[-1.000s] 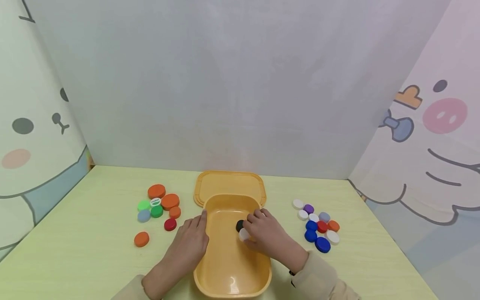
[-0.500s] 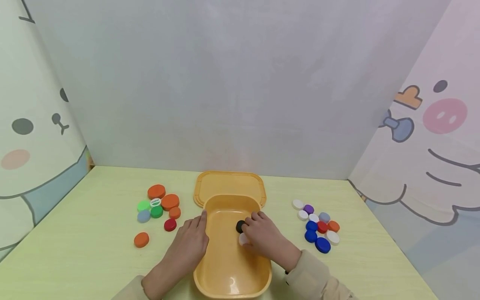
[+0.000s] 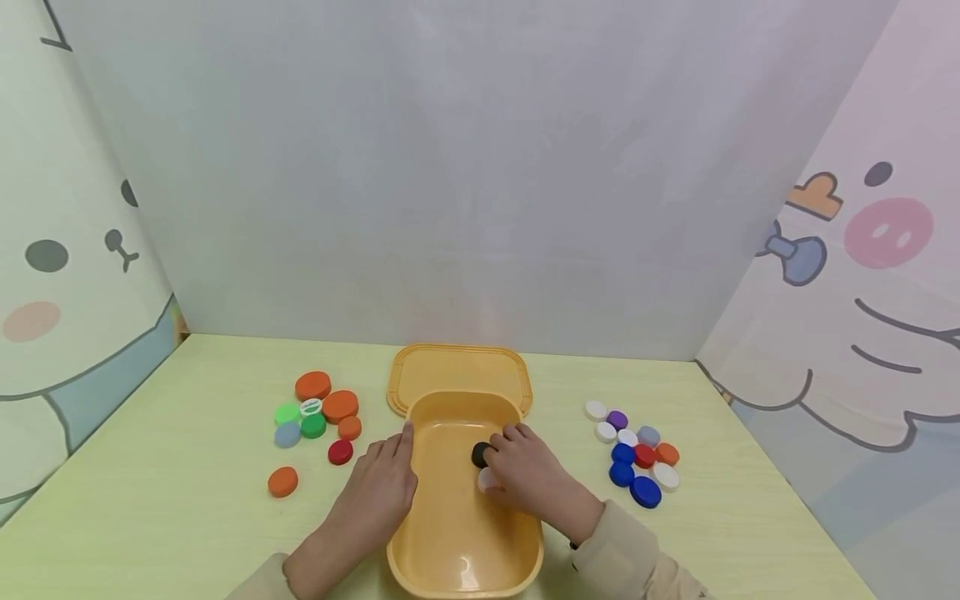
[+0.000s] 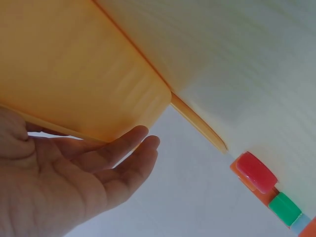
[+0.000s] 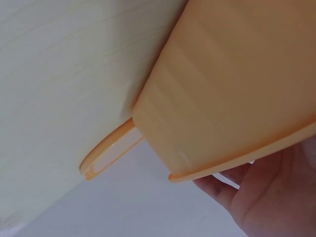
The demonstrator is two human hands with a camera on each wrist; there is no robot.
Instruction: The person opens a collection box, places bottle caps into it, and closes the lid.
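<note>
An orange plastic box stands upright at the middle front of the table. My left hand holds its left rim; in the left wrist view two fingers lie against the outer wall. Over the right rim reaches my right hand, its fingertips down inside the box. They pinch a white bottle cap, partly hidden by the fingers. Just beyond it on the box floor is a black bottle cap. In the right wrist view the box wall hides the fingertips.
The box's orange lid lies behind it. At left is a group of orange, green, blue and red caps, with one orange cap nearer. White, purple, blue, red and orange caps lie at right.
My right hand has shifted slightly left and down inside the box, and the white cap has moved a little toward me beside the black one. The left hand stays on the rim.
</note>
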